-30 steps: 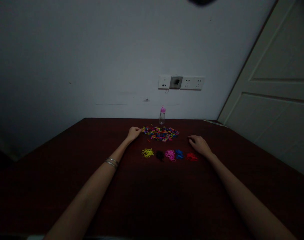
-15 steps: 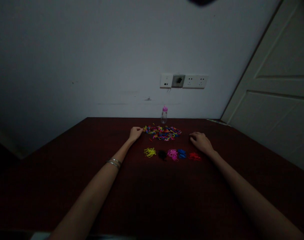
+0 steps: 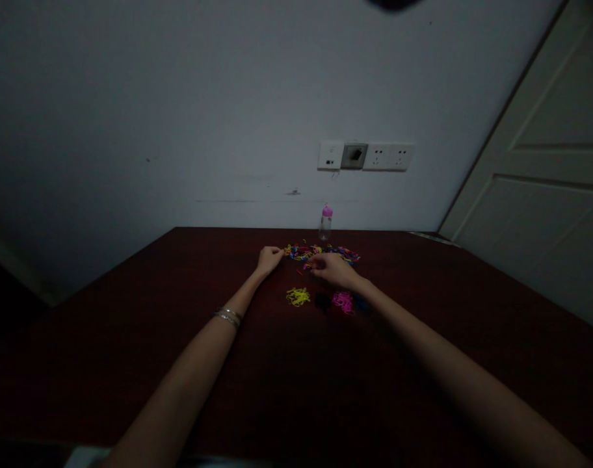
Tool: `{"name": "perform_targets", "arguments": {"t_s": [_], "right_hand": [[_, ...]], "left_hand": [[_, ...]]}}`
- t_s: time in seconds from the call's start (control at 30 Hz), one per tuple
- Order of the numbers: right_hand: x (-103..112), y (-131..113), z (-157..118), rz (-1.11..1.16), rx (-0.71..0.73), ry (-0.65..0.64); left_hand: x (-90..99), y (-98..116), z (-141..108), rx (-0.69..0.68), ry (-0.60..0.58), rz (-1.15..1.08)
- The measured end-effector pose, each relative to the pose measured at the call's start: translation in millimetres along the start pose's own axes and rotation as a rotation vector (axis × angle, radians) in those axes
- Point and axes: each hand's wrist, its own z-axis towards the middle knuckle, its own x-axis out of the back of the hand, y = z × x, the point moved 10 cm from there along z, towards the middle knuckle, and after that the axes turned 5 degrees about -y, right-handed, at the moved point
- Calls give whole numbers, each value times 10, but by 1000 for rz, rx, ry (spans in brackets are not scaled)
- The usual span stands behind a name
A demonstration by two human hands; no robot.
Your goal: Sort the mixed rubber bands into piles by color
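Loops of many colours, like little rubber bands, lie in a mixed pile (image 3: 300, 252) near the far edge of the table (image 3: 277, 377), in the head view. On the side of the pile toward the near edge are small bunches, each all one colour. I can see a yellow bunch (image 3: 298, 297), a black bunch (image 3: 322, 301), a pink bunch (image 3: 343, 303) and a bit of a dark blue bunch (image 3: 361, 303) beside the right arm. So some loops lie in bunches of one colour, and lots more lie all mixed up. One small red piece (image 3: 299, 272) lies alone, just off the pile.

The left hand (image 3: 270, 260) has its fingers bent close together at the pile's left end. I can't tell if it has a loop. The right hand (image 3: 335, 270) is over the near side of the pile, with its fingers curled. Something pink or red shows by the fingertips, but I can't tell if they grip it.

The table is dark red-brown and shiny. A clear bottle (image 3: 325, 227) with a pink top stands by the far edge. Behind it is a plain wall (image 3: 228, 97) with sockets (image 3: 388, 157). A pale door (image 3: 545, 188) is past the far right corner. The room is dim.
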Motion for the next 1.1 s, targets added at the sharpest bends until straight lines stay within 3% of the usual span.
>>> {"name": "perform_targets", "arguments": {"t_s": [0.27,0.5,0.93,1.1], "right_hand": [[-260,-180,92,-148,25,-29],[-349,-213,96,-213,1,-47],[-329,-217,97,-230,12,-12],[-90,-15,-22,-106,-12,79]], "left_hand": [[-26,3,12,-27,-5,-11],[-10,25,-18,-1,-7,-23],[-37,1,12,-8,-13,-17],[-37,-12,9,3,-14,-34]]}}
